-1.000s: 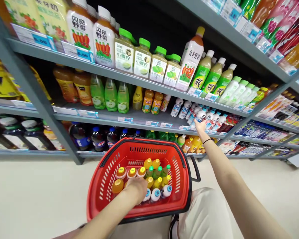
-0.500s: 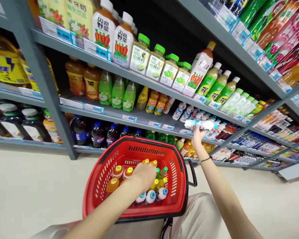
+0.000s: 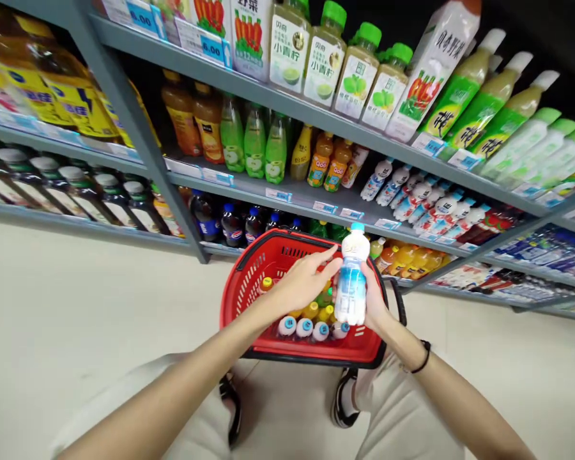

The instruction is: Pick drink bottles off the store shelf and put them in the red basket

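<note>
My right hand (image 3: 374, 297) is wrapped round a white and blue drink bottle (image 3: 352, 281) with a light blue cap, held upright above the right part of a red shopping basket (image 3: 234, 281). Close to the bottle's left side, my left hand (image 3: 311, 278) has its fingers apart; whether a fingertip touches the bottle I cannot tell. Inside the basket stand several bottles: white ones with blue caps (image 3: 304, 328) along the near side, and yellow-capped ones (image 3: 310, 310) behind them. My left hand and the held bottle hide part of the basket's contents.
Shelves (image 3: 297, 198) of drinks run across the back. White bottles (image 3: 445, 211) stand on the middle shelf at right, green apple drinks (image 3: 255, 144) further left, dark cola bottles (image 3: 232, 225) below. The black basket handle (image 3: 398, 303) sticks out at right. My shoes (image 3: 345, 399) are on the pale floor.
My right hand has brought the bottle from beside the shelf to over the basket, turning it upright. My left hand has risen out of the basket towards it. The view has shifted.
</note>
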The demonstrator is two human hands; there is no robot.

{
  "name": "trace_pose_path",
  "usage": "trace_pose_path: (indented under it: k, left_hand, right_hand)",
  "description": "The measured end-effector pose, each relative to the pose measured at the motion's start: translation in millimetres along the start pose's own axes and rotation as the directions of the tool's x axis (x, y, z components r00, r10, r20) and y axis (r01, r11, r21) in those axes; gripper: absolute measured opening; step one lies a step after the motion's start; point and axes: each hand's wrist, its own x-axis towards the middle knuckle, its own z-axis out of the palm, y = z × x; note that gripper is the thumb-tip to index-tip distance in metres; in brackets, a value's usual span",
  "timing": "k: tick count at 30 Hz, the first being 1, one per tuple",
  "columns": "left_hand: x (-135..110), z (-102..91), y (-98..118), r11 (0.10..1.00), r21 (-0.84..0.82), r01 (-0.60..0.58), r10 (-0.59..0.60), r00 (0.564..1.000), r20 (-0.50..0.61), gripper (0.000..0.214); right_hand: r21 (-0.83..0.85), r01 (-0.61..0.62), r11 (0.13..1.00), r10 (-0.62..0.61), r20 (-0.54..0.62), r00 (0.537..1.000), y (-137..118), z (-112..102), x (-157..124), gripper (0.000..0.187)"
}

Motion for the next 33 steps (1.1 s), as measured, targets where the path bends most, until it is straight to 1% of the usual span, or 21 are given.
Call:
trace_pose_path:
  k: [2,4,6,8,9,10,12,13,14,16,17,19,22,24,27,30,33]
  left_hand:
    - [0.4,8.0,-4.3,0.968,-0.251,-0.005,0.008,1.000,0.011,0.055]
    - [0.0,13.1,-6.3,0.871,-0.490,0.038,-0.031,0.999,0.024,0.057]
    - [-1.1,14.8,-6.2,0.757,-0.647,0.098,-0.090,0.995,0.046,0.058]
    - [-2.2,13.1,-5.7,0.679,-0.723,0.125,-0.130,0.990,0.049,0.059]
    - [-2.3,11.2,-5.9,0.654,-0.749,0.111,-0.138,0.990,0.027,0.058]
    - [-1.9,8.8,-6.7,0.633,-0.770,0.084,-0.143,0.990,-0.010,0.058]
    - [0.4,2.7,-9.8,0.601,-0.799,0.018,-0.147,0.985,-0.089,0.063]
    - [2.1,-0.5,-11.9,0.589,-0.808,-0.013,-0.150,0.981,-0.125,0.068]
    - [4.0,-3.5,-14.0,0.579,-0.814,-0.039,-0.154,0.976,-0.156,0.074]
    - [7.6,-8.1,-17.6,0.574,-0.816,-0.073,-0.150,0.970,-0.192,0.084]
    - [9.0,-9.4,-18.7,0.578,-0.812,-0.085,-0.136,0.971,-0.199,0.085]
    - [10.8,-10.4,-19.1,0.592,-0.799,-0.107,-0.094,0.975,-0.200,0.078]
    - [11.1,-9.6,-17.0,0.613,-0.779,-0.130,-0.036,0.981,-0.192,0.064]
    - [10.6,-9.2,-15.5,0.617,-0.773,-0.146,-0.021,0.979,-0.202,0.058]
    - [9.8,-9.7,-15.2,0.603,-0.785,-0.141,-0.035,0.979,-0.203,0.059]
    - [9.0,-10.9,-16.8,0.581,-0.805,-0.119,-0.043,0.983,-0.176,0.064]
    - [7.9,-12.0,-18.6,0.547,-0.829,-0.117,-0.039,0.986,-0.164,0.062]
  right_hand:
    - [-0.088,0.056,0.995,-0.052,0.044,0.998,8.9,2.7,-3.6,0.071]
    - [-0.149,0.095,0.984,-0.083,0.087,0.993,18.2,3.1,-7.5,0.074]
    - [-0.146,0.076,0.986,-0.059,0.114,0.992,26.8,2.6,-10.9,0.074]
    - [-0.078,0.006,0.997,0.007,0.166,0.986,32.5,1.8,-13.6,0.072]
    - [-0.036,-0.050,0.998,0.057,0.226,0.972,33.8,1.4,-14.8,0.071]
    - [0.002,-0.112,0.994,0.106,0.303,0.947,34.1,1.0,-16.0,0.071]
    - [0.055,-0.213,0.975,0.166,0.450,0.877,32.9,0.0,-18.2,0.065]
    - [0.071,-0.230,0.971,0.166,0.491,0.855,32.3,-0.8,-19.2,0.057]
    - [0.083,-0.222,0.971,0.152,0.503,0.851,32.0,-1.8,-20.0,0.048]
    - [0.087,-0.161,0.983,0.102,0.466,0.879,33.4,-4.2,-21.2,0.034]
    - [0.079,-0.120,0.990,0.074,0.437,0.896,35.1,-5.3,-21.6,0.032]
    - [0.056,-0.045,0.997,0.019,0.401,0.916,39.5,-6.4,-22.1,0.034]
    - [0.039,0.015,0.999,-0.030,0.405,0.914,44.6,-4.5,-22.8,0.039]
    - [0.029,0.038,0.999,-0.046,0.397,0.917,45.6,-2.0,-23.0,0.038]
    - [-0.006,0.068,0.998,-0.061,0.382,0.922,45.0,-0.6,-22.5,0.036]
    - [-0.040,0.088,0.995,-0.069,0.350,0.934,44.9,-2.6,-21.1,0.040]
    - [-0.080,0.117,0.990,-0.089,0.296,0.951,46.4,-4.4,-19.4,0.045]
